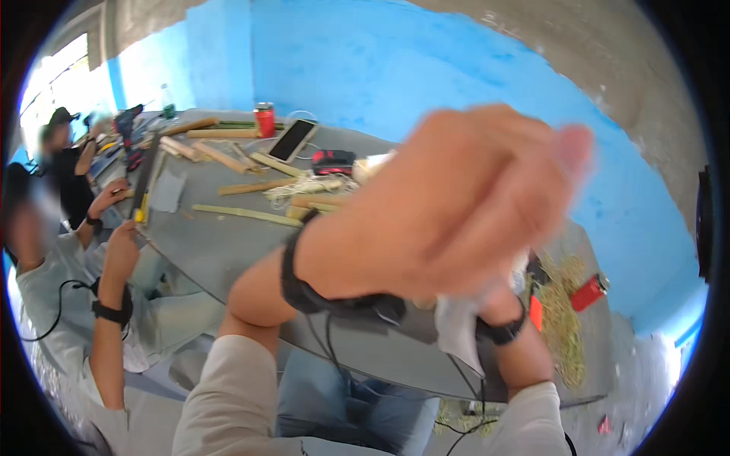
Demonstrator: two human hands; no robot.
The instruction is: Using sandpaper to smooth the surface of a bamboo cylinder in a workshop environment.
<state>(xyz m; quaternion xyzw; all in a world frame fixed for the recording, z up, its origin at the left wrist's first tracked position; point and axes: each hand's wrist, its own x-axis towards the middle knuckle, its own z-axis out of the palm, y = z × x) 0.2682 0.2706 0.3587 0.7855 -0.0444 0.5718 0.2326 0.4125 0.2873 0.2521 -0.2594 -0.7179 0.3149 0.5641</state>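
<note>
My left hand (441, 197) is raised close to the camera and blurred, a black strap (293, 266) round its wrist. Its fingers look curled together; whatever may be in them is hidden. Behind and below it, my right hand (496, 304) shows only near the wrist, with its own dark strap (506, 327). The right fingers are covered by the left hand. A pale, soft-looking sheet (458, 334) hangs beside the right hand; I cannot tell whether it is held.
Bamboo strips (247, 214), a phone (293, 140), a red can (264, 120) and a red-black tool battery (333, 162) lie on the grey table (220, 254). Shavings (563, 327) and another red can (589, 292) are at right. At left, a co-worker's hands (122, 243) hold a long blade-like tool (144, 178).
</note>
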